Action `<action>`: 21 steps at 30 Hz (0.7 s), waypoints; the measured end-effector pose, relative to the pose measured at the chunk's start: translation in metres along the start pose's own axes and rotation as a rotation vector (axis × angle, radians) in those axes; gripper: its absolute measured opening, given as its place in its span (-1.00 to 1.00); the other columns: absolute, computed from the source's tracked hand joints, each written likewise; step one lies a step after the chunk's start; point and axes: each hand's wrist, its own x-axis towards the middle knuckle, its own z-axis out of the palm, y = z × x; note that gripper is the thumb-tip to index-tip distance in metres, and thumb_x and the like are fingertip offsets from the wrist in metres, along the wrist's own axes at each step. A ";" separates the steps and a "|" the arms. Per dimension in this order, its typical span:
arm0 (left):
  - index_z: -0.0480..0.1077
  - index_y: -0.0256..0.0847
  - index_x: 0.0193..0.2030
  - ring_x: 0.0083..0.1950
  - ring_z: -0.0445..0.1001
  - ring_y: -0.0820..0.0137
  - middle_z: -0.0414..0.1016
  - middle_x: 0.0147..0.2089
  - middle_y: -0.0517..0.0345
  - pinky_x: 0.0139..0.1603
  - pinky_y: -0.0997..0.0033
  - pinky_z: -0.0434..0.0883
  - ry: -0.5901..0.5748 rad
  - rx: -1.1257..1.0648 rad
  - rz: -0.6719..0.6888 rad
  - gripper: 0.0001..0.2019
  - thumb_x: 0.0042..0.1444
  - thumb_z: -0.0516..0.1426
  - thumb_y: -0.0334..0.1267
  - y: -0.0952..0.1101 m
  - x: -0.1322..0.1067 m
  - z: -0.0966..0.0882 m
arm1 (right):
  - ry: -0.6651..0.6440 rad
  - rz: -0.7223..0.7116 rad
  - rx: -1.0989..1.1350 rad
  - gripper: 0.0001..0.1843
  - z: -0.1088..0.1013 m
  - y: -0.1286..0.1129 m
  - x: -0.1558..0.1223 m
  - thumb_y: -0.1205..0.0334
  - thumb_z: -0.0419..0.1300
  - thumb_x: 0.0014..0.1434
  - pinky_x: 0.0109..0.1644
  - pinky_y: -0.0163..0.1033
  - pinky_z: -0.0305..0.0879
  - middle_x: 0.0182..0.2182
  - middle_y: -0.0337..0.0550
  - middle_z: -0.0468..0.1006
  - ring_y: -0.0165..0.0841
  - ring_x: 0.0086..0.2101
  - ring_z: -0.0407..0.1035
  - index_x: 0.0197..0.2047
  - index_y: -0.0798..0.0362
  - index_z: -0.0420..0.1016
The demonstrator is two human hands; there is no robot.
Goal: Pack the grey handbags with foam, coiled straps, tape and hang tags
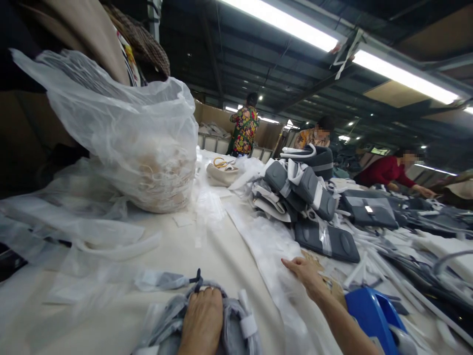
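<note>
Around right hand (305,276), translucent plastic (271,246), grey bags (328,202), blue object (364,308)

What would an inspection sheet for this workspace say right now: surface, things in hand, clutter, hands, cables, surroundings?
Surface: pale table, partly covered by plastic sheets.
Things in hand: grey bundle at the near edge of view.
Clutter: plastic bag upright on the left; grey cases piled on the right; blue object lower right.
Hands: left hand grips the grey bundle; right hand at the plastic sheets, contact unclear.
Cables: nothing seen.
Surroundings: at least three co-workers; ceiling lights on.
</note>
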 end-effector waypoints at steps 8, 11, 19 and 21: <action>0.44 -0.35 -0.12 0.01 0.42 0.13 0.49 -0.07 -0.14 0.03 0.10 0.25 0.032 -0.026 0.012 -0.53 0.14 -0.25 -0.61 0.000 0.002 0.001 | 0.046 -0.086 -0.138 -0.60 -0.041 -0.004 0.027 0.21 0.14 0.18 -0.43 -0.32 0.13 -0.71 -0.43 0.13 -0.48 -0.62 0.12 -0.65 0.07 0.20; 0.44 -0.35 -0.12 0.02 0.42 0.12 0.49 -0.08 -0.15 0.03 0.09 0.26 0.041 -0.023 0.011 -0.53 0.14 -0.24 -0.61 -0.001 0.002 0.003 | 0.159 -0.176 -0.095 -0.71 -0.060 -0.023 0.019 0.29 0.09 0.10 -0.23 -0.23 0.17 -0.61 -0.26 0.27 -0.35 -0.41 0.27 -0.64 0.03 0.27; 0.44 -0.36 -0.10 0.04 0.40 0.13 0.49 -0.05 -0.15 0.03 0.13 0.25 -0.006 -0.018 0.018 -0.56 0.16 -0.22 -0.60 0.001 0.000 -0.006 | 0.031 -0.107 0.293 -0.73 -0.070 -0.059 -0.011 0.05 0.18 -0.21 -0.35 -0.19 0.27 -0.54 -0.16 0.44 -0.30 -0.49 0.32 -0.47 0.08 0.45; 0.43 -0.38 -0.09 0.04 0.40 0.11 0.48 -0.05 -0.17 0.02 0.10 0.25 -0.003 -0.018 0.023 -0.55 0.15 -0.23 -0.60 0.001 -0.001 -0.006 | -0.081 -0.054 0.395 -0.80 -0.071 -0.063 -0.012 0.12 0.21 -0.31 -0.44 -0.21 0.28 -0.61 -0.18 0.41 -0.32 -0.56 0.32 -0.59 0.06 0.38</action>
